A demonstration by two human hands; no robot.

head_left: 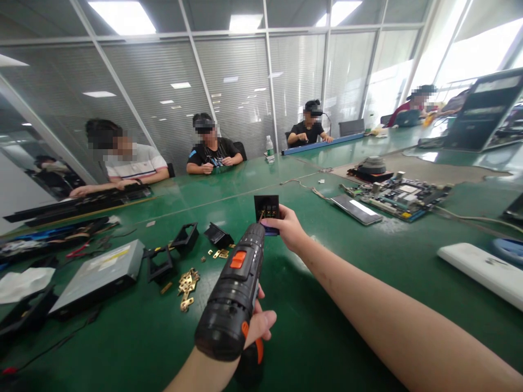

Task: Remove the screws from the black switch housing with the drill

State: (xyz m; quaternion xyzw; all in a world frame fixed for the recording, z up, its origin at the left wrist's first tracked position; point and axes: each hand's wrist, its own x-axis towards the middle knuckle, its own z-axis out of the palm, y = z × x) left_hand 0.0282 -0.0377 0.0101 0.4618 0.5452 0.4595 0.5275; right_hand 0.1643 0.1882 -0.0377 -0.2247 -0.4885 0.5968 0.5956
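My left hand (pixel 261 322) is wrapped round the handle of a black cordless drill (pixel 231 294) with an orange switch. The drill points away from me, and its thin bit reaches a small black plastic housing (pixel 266 204). My right hand (pixel 289 227) grips that housing by its right edge, thumb in front, holding it upright. Small coloured spots show on the housing's face; whether the bit touches it I cannot tell. Left of the drill lie a pile of brass-coloured metal pieces (pixel 188 283) and black plastic frames (pixel 186 237).
A silver disc drive (pixel 100 275) lies on the green table (pixel 327 305) at left. To the right are a phone-like slab (pixel 356 209), a circuit board (pixel 404 196) and a white bar-shaped case (pixel 482 272). Several people sit across the table, near a water bottle (pixel 269 149).
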